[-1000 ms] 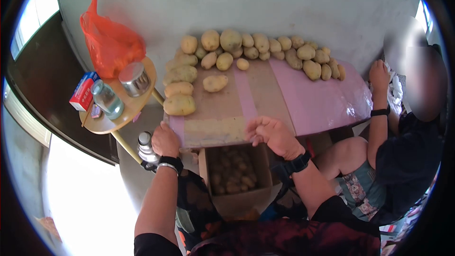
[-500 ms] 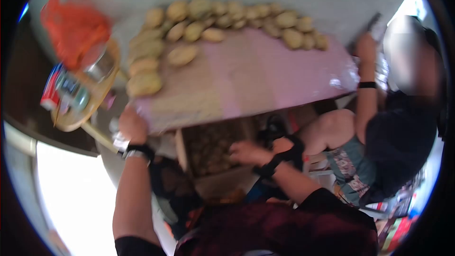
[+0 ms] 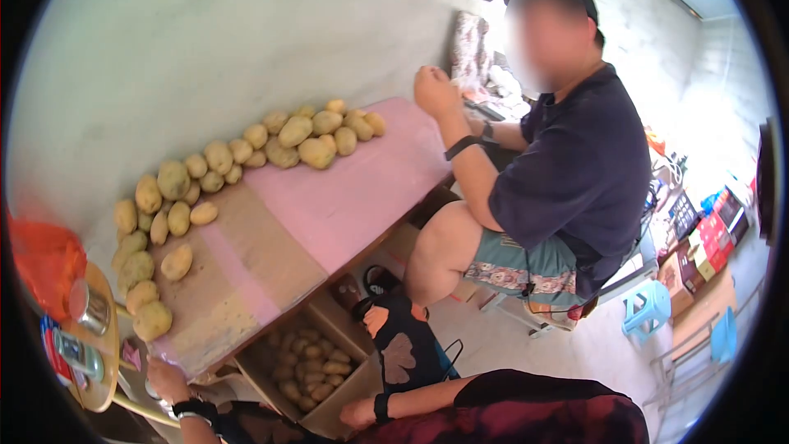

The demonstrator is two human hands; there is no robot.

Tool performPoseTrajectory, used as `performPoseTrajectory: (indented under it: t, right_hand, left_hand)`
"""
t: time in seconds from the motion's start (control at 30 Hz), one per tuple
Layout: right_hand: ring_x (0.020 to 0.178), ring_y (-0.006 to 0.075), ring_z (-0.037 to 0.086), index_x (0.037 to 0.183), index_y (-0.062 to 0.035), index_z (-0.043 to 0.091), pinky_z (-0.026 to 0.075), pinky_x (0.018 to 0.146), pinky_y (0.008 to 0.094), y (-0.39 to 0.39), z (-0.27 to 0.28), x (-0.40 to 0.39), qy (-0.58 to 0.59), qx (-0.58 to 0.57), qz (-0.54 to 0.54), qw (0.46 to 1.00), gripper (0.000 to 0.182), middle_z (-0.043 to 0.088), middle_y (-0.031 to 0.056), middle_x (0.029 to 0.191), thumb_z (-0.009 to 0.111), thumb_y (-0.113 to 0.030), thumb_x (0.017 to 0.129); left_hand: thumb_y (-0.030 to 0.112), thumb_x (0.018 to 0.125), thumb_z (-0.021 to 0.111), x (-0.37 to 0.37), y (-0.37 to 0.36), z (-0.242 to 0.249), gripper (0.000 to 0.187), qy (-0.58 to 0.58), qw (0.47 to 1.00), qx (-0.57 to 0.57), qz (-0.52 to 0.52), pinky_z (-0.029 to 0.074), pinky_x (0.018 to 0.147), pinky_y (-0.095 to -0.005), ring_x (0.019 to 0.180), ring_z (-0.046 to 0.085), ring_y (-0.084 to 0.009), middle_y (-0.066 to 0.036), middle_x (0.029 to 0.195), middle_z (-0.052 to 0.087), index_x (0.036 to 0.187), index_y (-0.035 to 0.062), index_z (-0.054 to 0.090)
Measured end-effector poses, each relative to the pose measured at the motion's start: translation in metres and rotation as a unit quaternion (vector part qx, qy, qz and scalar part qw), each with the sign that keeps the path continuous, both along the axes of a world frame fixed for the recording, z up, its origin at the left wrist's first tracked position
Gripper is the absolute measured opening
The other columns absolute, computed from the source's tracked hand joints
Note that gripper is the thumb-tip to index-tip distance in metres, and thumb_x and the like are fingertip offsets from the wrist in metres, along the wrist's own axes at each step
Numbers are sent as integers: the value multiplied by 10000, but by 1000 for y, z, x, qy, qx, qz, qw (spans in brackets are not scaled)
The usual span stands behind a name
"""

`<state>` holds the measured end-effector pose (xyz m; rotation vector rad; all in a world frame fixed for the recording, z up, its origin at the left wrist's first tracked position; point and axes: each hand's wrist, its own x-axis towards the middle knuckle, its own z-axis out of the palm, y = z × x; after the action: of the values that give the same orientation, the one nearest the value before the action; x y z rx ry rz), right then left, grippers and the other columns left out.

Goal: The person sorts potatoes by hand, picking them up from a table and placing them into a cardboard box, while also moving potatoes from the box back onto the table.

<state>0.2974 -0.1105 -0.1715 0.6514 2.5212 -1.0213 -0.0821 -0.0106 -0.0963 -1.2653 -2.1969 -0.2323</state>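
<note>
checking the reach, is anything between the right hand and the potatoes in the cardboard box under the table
Nothing visible does. The right hand rests at the near rim of the open cardboard box, and the potatoes in the box lie uncovered just beyond it. The table edge overhangs only the box's far side.

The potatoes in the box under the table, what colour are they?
Yellowish-tan potatoes, shaded in the cardboard box; the head view shows them.

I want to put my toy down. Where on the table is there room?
The pink-covered table is bare across its middle and near edge, between the row of yellow potatoes along the wall and the open cardboard box of potatoes below. The back and left end are crowded; so is the small round wooden stool.
</note>
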Motion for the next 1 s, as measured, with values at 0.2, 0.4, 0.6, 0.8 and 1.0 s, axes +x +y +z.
performPoseTrajectory:
  t: [0.2, 0.4, 0.6, 0.8, 1.0]
  right_hand:
    - [841, 345, 609, 860, 39, 640, 484, 702, 413, 22, 7, -2, -79, -55, -85, 992, 224, 635, 205, 903, 568, -128, 729]
    - [731, 300, 554, 828, -57, 619, 452, 659, 421, 12, -147, 21, 39, -101, -102, 989, 177, 554, 152, 744, 493, -181, 824]
    - [736, 316, 594, 857, -41, 625, 453, 656, 419, 42, 58, 14, 13, -114, -43, 992, 384, 610, 185, 775, 554, -418, 828]
    - [797, 312, 618, 922, -64, 631, 476, 697, 393, 40, 33, 21, 17, -133, -80, 988, 351, 645, 154, 840, 571, -397, 826]
    - [821, 289, 615, 957, -55, 619, 479, 729, 390, 42, 13, 28, 2, -177, -107, 978, 349, 640, 161, 886, 573, -380, 837]
  left_hand:
    - [171, 912, 422, 21, 1, 33, 244, -212, 976, 30, 47, 466, 688, -462, 800, 588, -379, -224, 873, 610, 973, -28, 550]
    - [164, 891, 426, -54, 19, -90, 281, -15, 967, -59, -247, 454, 832, -347, 1001, 548, -221, -110, 1041, 588, 1129, 46, 516]
    - [165, 844, 516, 78, -64, 108, 321, -406, 843, 345, -70, 398, 800, -427, 880, 505, -334, -174, 948, 521, 1087, -43, 484]
    - [117, 718, 686, -13, -75, 143, 633, -270, 846, 460, -22, 324, 936, -439, 1077, 430, -353, -227, 1113, 447, 1220, -46, 337]
    - [78, 646, 748, -96, -48, 126, 825, -367, 812, 451, -44, 300, 1024, -409, 1201, 406, -357, -252, 1262, 372, 1295, -43, 253]
